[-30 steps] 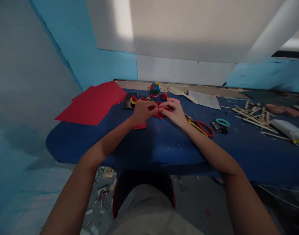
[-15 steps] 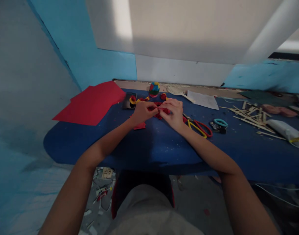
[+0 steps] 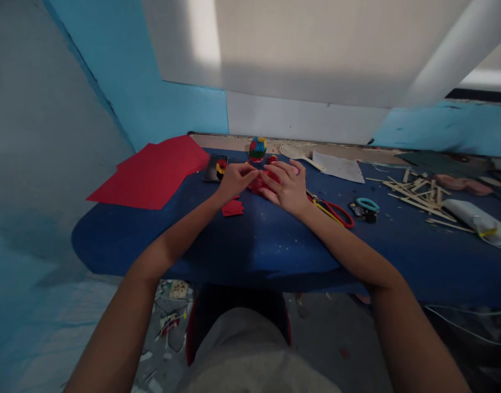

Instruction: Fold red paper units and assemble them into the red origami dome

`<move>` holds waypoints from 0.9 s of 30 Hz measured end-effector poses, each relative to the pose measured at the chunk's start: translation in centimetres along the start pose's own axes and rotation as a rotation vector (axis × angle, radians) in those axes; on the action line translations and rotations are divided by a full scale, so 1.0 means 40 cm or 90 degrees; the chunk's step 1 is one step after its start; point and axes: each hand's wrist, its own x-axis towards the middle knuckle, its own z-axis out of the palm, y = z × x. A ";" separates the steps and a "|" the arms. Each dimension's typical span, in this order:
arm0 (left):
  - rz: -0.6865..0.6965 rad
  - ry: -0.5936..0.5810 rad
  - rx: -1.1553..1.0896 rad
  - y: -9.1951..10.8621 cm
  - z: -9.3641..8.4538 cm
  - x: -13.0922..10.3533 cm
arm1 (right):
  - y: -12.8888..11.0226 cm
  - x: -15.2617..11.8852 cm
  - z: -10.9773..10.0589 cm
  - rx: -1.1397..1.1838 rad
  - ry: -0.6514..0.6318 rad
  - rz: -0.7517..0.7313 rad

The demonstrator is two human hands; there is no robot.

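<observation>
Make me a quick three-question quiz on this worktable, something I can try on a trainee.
1. True or false: the large red sheets lie on the left part of the blue table.
2. Which of these is nearest the right hand? A) the wooden sticks B) the tool with red and yellow handles C) the large red sheets
3. Fill in the colour: the heap by the right hand's fingers is mostly ___.

Key: 1 true; 2 B; 3 red.

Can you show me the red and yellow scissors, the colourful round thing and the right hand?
Scissors with red and yellow handles (image 3: 336, 207): head view, on the red handle.
Round red, yellow, blue and green thing (image 3: 259, 148): head view, blue middle.
Bare right hand (image 3: 290, 190): head view, back of the hand.
</observation>
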 end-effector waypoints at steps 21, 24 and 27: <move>0.165 -0.035 0.078 0.007 -0.015 -0.003 | -0.011 0.018 0.015 0.429 0.135 0.353; 0.152 -0.040 -0.017 0.006 -0.014 -0.001 | -0.016 0.023 0.016 0.592 0.141 0.436; 0.141 -0.066 -0.066 0.004 -0.011 -0.001 | -0.020 0.025 0.014 0.685 0.136 0.470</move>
